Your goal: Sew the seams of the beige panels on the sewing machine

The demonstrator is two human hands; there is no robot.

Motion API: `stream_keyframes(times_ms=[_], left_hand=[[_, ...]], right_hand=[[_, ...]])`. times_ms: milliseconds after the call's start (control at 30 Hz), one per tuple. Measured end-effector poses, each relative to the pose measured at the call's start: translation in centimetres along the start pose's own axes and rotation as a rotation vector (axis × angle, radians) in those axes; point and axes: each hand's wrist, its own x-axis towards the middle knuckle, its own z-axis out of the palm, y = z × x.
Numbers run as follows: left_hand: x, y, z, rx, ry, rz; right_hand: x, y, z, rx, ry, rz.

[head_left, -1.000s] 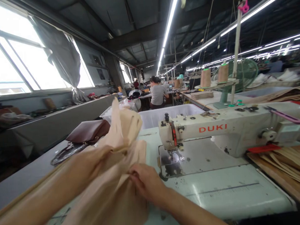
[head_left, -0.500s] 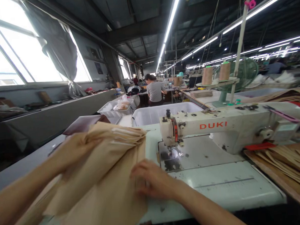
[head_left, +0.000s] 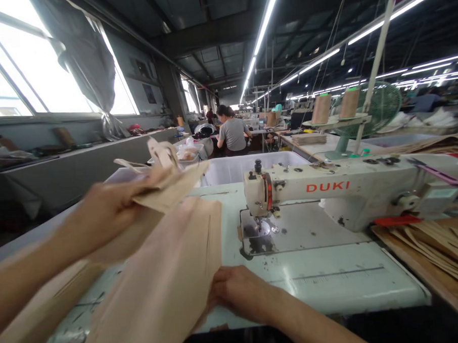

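Observation:
My left hand [head_left: 117,209] is closed on a folded bunch of tan fabric pieces [head_left: 172,189], raised above the table and blurred by motion. Beneath it, a stack of flat tan fabric panels [head_left: 175,254] lies on the pale green sewing machine table, with a slit near its right edge. My right hand [head_left: 242,292] is curled round the lower right edge of that stack; its fingertips are partly hidden. To the right of the panels stands a white sewing machine [head_left: 328,187] marked DUKI, its needle area [head_left: 262,228] lit, with no fabric under the foot.
A white bin [head_left: 251,165] stands behind the table. Tan strips [head_left: 441,248] lie on a brown board at the right. Thread cones [head_left: 321,109] rest on a stand near a green fan [head_left: 381,109]. Farther off, a person in a grey shirt [head_left: 233,133] sits facing away.
My left hand has lifted the folded bunch up off the stack, uncovering the flat panels. My right hand has moved slightly down and its fingers have curled at the stack's edge.

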Motion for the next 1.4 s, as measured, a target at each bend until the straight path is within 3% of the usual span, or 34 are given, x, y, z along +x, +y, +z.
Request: stream_keyframes(times_ms=[67, 133, 200, 300, 433, 633, 733, 800, 867, 933, 1033, 1200, 1400], left_hand=[[-3.5, 2.2, 3.6, -0.088, -0.142, 0.114], [-6.8, 3.6, 6.6, -0.148, -0.292, 0.082], [-9.4, 4.1, 8.9, -0.209, -0.363, 0.049], [-12.0, 4.0, 10.7, -0.263, -0.424, -0.112], [-12.5, 5.0, 10.5, -0.341, -0.452, -0.133], [-11.1, 7.6, 9.2, -0.038, -0.549, -0.268], [-10.5, 6.7, 8.9, -0.22, -0.469, -0.201], [-10.0, 5.6, 8.4, -0.336, -0.417, -0.184], [-9.3, 4.9, 7.9, -0.394, -0.398, -0.193], [-8.7, 4.6, 7.5, -0.418, -0.399, -0.187], [-8.5, 4.7, 7.4, -0.444, -0.41, -0.164], [-9.7, 5.3, 8.1, -0.393, -0.473, -0.133], [-11.2, 5.7, 8.8, -0.237, -0.429, -0.11]], right_hand=[[0.4, 0.0, -0.1, 0.028, -0.003, 0.063], [1.1, 0.2, 0.1, 0.064, 0.003, 0.117], [1.8, 0.4, 0.4, 0.095, 0.009, 0.162], [2.5, 0.6, 0.3, 0.208, 0.011, 0.262], [2.9, 0.2, -1.3, 0.373, 0.045, 0.31], [4.1, -1.2, -2.9, 0.299, 0.16, 0.238], [4.2, -1.6, -2.6, 0.285, 0.267, 0.239], [3.7, -1.8, -2.1, 0.273, 0.404, 0.238], [2.7, -1.8, -1.4, 0.251, 0.529, 0.194], [1.5, -1.6, -0.8, 0.234, 0.569, 0.127], [0.0, -0.9, -0.5, 0.213, 0.446, 0.056], [-0.6, 1.1, 0.0, -0.006, 0.039, -0.107], [0.3, 1.3, 0.2, -0.071, -0.018, -0.103]])
